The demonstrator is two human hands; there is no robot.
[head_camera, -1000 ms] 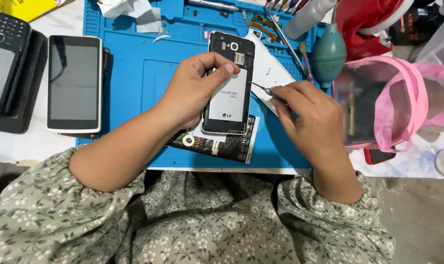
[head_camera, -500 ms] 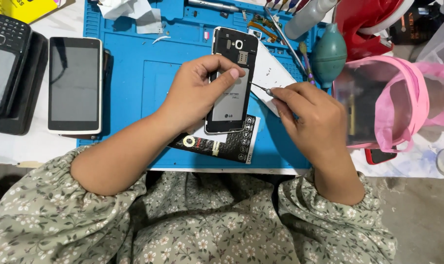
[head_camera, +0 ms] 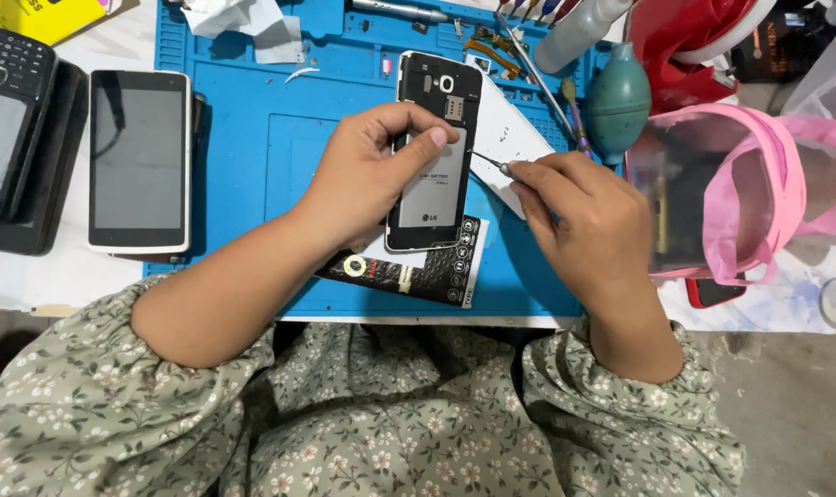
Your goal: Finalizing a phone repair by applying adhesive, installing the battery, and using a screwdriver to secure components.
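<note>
A black phone (head_camera: 434,156) with its back cover off lies face down on the blue work mat (head_camera: 252,138), its grey battery showing. My left hand (head_camera: 367,175) grips the phone from the left, thumb across the battery's top. My right hand (head_camera: 584,216) pinches a thin metal tool (head_camera: 488,161) whose tip touches the phone's right edge. Under the phone lie a white back cover (head_camera: 510,133) and a black printed card (head_camera: 418,271).
A white-framed phone (head_camera: 139,161) and a black keypad phone (head_camera: 8,120) lie at the left. A teal dust blower (head_camera: 618,101), tweezers, a white bottle and a red object sit at the top right; a pink-trimmed clear bag (head_camera: 722,193) lies at the right.
My left hand has shifted the phone slightly, and my right hand with the tool has moved a little nearer the phone's right edge.
</note>
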